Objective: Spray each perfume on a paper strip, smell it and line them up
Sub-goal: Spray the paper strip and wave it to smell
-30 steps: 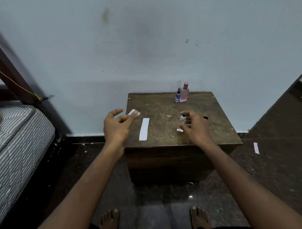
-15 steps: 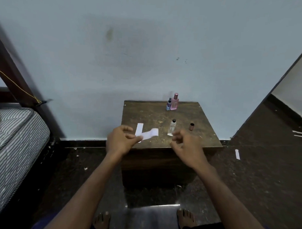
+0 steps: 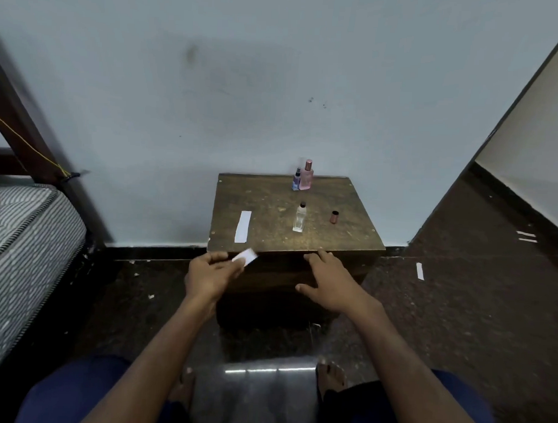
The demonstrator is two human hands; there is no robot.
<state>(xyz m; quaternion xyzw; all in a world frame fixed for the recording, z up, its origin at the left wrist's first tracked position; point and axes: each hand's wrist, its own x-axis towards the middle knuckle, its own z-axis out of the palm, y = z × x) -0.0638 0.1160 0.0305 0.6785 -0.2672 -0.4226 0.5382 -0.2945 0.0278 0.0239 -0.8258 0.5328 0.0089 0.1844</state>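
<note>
A small clear perfume bottle (image 3: 299,217) stands uncapped in the middle of the wooden table (image 3: 340,238), its brown cap (image 3: 334,217) to the right. A blue bottle (image 3: 296,179) and a pink bottle (image 3: 306,176) stand together at the table's back edge. One white paper strip (image 3: 243,226) lies on the table's left part. My left hand (image 3: 210,273) pinches a second paper strip (image 3: 245,257) in front of the table's near edge. My right hand (image 3: 327,281) hovers below the near edge with fingers spread, holding nothing.
A striped mattress (image 3: 23,243) on a dark bed frame is at the left. More paper strips (image 3: 420,270) lie on the dark floor at the right. A wall stands right behind the table. My bare feet are below.
My right hand let go of the clear bottle and drew back off the table. My left hand pulled its paper strip back towards me. The camera moved away from the table.
</note>
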